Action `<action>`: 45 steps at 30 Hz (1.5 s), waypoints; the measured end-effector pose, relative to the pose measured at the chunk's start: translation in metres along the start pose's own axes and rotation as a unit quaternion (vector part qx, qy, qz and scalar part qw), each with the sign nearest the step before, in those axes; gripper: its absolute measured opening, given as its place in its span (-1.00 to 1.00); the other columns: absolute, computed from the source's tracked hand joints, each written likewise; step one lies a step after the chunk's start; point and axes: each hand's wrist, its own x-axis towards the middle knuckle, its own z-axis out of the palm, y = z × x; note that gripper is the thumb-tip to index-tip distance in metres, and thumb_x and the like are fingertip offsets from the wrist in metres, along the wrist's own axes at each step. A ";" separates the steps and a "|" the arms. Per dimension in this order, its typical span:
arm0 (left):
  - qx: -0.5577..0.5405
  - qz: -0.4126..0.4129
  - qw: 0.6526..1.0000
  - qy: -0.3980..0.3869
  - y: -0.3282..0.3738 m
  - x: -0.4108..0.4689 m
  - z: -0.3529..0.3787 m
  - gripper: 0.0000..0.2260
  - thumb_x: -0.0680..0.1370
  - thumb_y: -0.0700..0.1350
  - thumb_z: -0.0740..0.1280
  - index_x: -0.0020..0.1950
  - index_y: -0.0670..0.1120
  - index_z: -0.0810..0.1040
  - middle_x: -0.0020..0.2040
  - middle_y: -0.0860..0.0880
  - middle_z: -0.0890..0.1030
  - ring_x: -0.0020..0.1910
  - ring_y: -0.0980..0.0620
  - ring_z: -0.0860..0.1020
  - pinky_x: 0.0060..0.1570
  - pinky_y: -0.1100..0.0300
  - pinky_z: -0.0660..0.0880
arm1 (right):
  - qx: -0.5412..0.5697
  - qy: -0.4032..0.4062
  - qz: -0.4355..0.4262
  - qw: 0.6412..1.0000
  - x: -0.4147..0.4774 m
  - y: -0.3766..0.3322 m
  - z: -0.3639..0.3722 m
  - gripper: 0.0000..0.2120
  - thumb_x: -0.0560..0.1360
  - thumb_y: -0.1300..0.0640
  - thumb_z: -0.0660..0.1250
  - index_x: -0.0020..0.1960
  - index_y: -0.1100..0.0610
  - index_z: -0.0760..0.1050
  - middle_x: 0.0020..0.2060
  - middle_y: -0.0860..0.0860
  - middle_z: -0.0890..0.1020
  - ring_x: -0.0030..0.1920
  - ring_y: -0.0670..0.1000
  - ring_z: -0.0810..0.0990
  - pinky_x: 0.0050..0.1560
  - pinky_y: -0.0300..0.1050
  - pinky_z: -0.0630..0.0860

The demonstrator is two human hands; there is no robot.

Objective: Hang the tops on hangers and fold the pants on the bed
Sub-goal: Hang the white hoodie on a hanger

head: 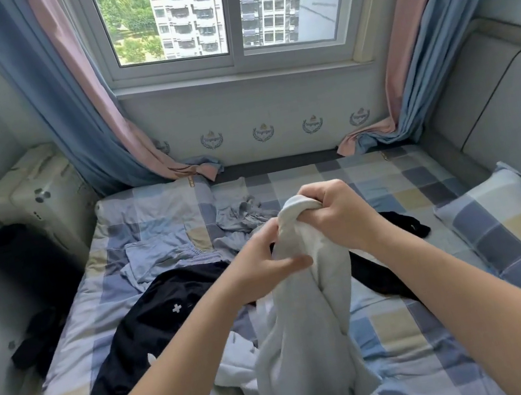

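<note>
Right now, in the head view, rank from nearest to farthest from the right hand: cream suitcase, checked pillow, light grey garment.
1. The light grey garment, gripped in the right hand.
2. The checked pillow, on the bed, right side.
3. The cream suitcase, far left, beside the bed.

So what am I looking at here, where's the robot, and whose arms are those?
No machine here: a person wears one camera on the head, looking forward and down, so you see their own arms. The right hand grips the top of a pale grey garment; the left hand pinches it just below. Its lower part trails onto the checked bed. There lie a black garment with a white cross, a light blue garment and a pillow.
</note>
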 end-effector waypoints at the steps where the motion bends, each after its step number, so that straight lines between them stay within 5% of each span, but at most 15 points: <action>1: -0.001 0.006 0.999 0.034 0.003 0.001 0.005 -0.85 0.52 -0.09 0.47 0.05 0.03 0.56 -0.10 0.19 0.59 -0.15 0.25 0.53 -0.11 0.22 0.46 | 0.009 0.009 -0.013 1.000 0.001 -0.007 0.000 -0.86 0.48 0.33 0.37 -0.26 0.23 0.55 -0.41 -0.01 0.49 -0.38 -0.08 0.37 -0.34 -0.10 0.32; 3: 0.004 0.020 0.992 0.121 0.006 0.006 0.006 -0.80 0.58 -0.15 0.40 -0.22 0.01 0.48 -0.34 0.20 0.50 -0.36 0.22 0.40 -0.25 0.13 0.33 | 0.028 0.028 -0.031 0.999 0.004 -0.019 -0.004 -0.87 0.47 0.32 0.40 -0.24 0.17 0.58 -0.40 -0.02 0.53 -0.37 -0.10 0.39 -0.33 -0.15 0.34; 7: -0.026 0.067 0.977 0.201 0.031 0.015 -0.016 -0.90 0.58 -0.20 0.28 -0.07 -0.17 0.58 -0.23 -0.07 0.59 -0.26 -0.01 0.49 -0.22 0.00 0.43 | 0.063 0.022 -0.033 0.997 0.007 -0.022 -0.020 -0.90 0.47 0.21 0.50 -0.15 0.14 0.59 -0.38 -0.01 0.51 -0.37 -0.08 0.37 -0.33 -0.19 0.31; 14: -0.089 0.141 0.957 0.236 0.102 0.029 -0.057 -0.85 0.42 -0.24 0.15 -0.20 -0.27 0.49 -0.32 -0.02 0.45 -0.33 0.13 0.35 -0.35 0.28 0.29 | 0.062 -0.015 0.027 0.998 0.011 -0.012 -0.027 -0.77 0.43 0.16 0.52 -0.32 0.14 0.51 -0.43 -0.15 0.54 -0.39 -0.09 0.47 -0.26 -0.12 0.43; 16: -0.115 0.138 0.954 0.240 0.115 0.035 -0.067 -0.85 0.47 -0.24 0.18 -0.19 -0.27 0.50 -0.30 -0.05 0.45 -0.31 0.09 0.35 -0.33 0.25 0.29 | 0.125 -0.034 0.049 0.990 0.014 -0.008 -0.025 -0.86 0.44 0.12 0.53 -0.17 0.19 0.65 -0.17 0.00 0.70 -0.15 0.00 0.67 -0.07 -0.06 0.59; 18: -0.137 0.140 0.951 0.240 0.124 0.039 -0.075 -0.85 0.51 -0.26 0.20 -0.15 -0.29 0.52 -0.28 -0.10 0.45 -0.29 0.03 0.36 -0.31 0.20 0.31 | 0.143 -0.046 0.040 0.988 0.017 -0.002 -0.020 -0.74 0.40 0.07 0.54 0.01 0.19 0.69 0.17 0.07 0.61 0.17 0.03 0.62 0.20 -0.06 0.54; 20: -0.143 0.136 0.950 0.244 0.127 0.042 -0.084 -0.82 0.52 -0.25 0.21 -0.09 -0.35 0.52 -0.26 -0.13 0.44 -0.27 -0.02 0.34 -0.30 0.14 0.30 | 0.129 -0.048 0.032 0.990 0.017 0.002 -0.019 -0.80 0.44 0.18 0.53 0.04 0.19 0.69 0.26 -0.04 0.53 0.26 -0.11 0.54 0.22 -0.24 0.46; 22: -0.134 0.125 0.950 0.253 0.124 0.045 -0.091 -0.82 0.56 -0.27 0.21 -0.05 -0.38 0.52 -0.24 -0.13 0.43 -0.25 -0.03 0.33 -0.30 0.13 0.29 | 0.110 -0.039 0.015 0.993 0.017 0.003 -0.023 -0.88 0.48 0.25 0.49 0.02 0.20 0.68 0.22 -0.17 0.52 0.23 -0.22 0.51 0.16 -0.39 0.41; 24: -0.120 0.108 0.949 0.270 0.115 0.046 -0.098 -0.82 0.61 -0.25 0.22 -0.09 -0.35 0.51 -0.25 -0.11 0.41 -0.25 -0.02 0.32 -0.28 0.13 0.28 | 0.104 -0.002 -0.001 0.995 0.019 -0.003 -0.033 -0.87 0.53 0.19 0.46 -0.04 0.28 0.65 0.04 -0.24 0.55 0.10 -0.13 0.55 0.11 -0.25 0.46; 26: -0.111 0.090 0.948 0.284 0.105 0.048 -0.103 -0.79 0.64 -0.18 0.24 -0.16 -0.24 0.46 -0.32 -0.06 0.34 -0.31 0.01 0.28 -0.31 0.16 0.26 | 0.094 0.029 -0.024 0.995 0.019 -0.014 -0.043 -0.64 0.51 0.02 0.44 -0.11 0.36 0.55 -0.17 -0.09 0.55 -0.11 0.09 0.54 -0.02 0.00 0.46; 29: -0.109 0.069 0.946 0.298 0.090 0.052 -0.107 -0.79 0.66 -0.13 0.25 -0.16 -0.13 0.42 -0.39 0.07 0.27 -0.40 0.14 0.23 -0.40 0.26 0.21 | 0.104 0.001 -0.027 0.994 0.018 -0.031 -0.048 -0.49 0.48 -0.11 0.38 -0.16 0.39 0.42 -0.32 0.08 0.44 -0.29 0.07 0.40 -0.20 0.03 0.34; 34: -0.054 0.001 0.958 0.280 0.057 0.060 -0.097 -0.69 0.56 0.01 0.36 -0.16 -0.23 0.46 -0.32 0.01 0.42 -0.35 0.08 0.35 -0.32 0.18 0.30 | 0.170 0.019 0.006 0.985 0.024 -0.048 -0.044 -0.60 0.60 0.06 0.35 -0.05 0.45 0.46 -0.26 0.12 0.47 -0.22 0.10 0.41 -0.19 0.03 0.31; 39: 0.011 -0.013 0.958 0.285 0.037 0.038 -0.059 -0.76 0.51 0.01 0.48 0.11 -0.02 0.55 0.12 0.00 0.57 0.06 0.05 0.55 0.01 0.25 0.46 | 0.253 0.066 0.057 0.964 0.028 -0.055 -0.038 -0.65 0.47 -0.08 0.37 -0.08 0.24 0.53 -0.20 0.14 0.46 -0.15 0.11 0.40 -0.09 0.04 0.34; 45: -0.065 0.053 0.986 0.141 0.049 0.013 -0.008 -0.67 0.42 0.19 0.47 0.05 0.04 0.57 -0.04 0.13 0.66 -0.05 0.10 0.65 -0.02 0.19 0.58 | 0.283 0.091 0.065 0.952 0.027 -0.054 -0.034 -0.68 0.48 -0.08 0.39 -0.02 0.18 0.51 -0.17 0.14 0.46 -0.14 0.13 0.42 -0.10 0.06 0.39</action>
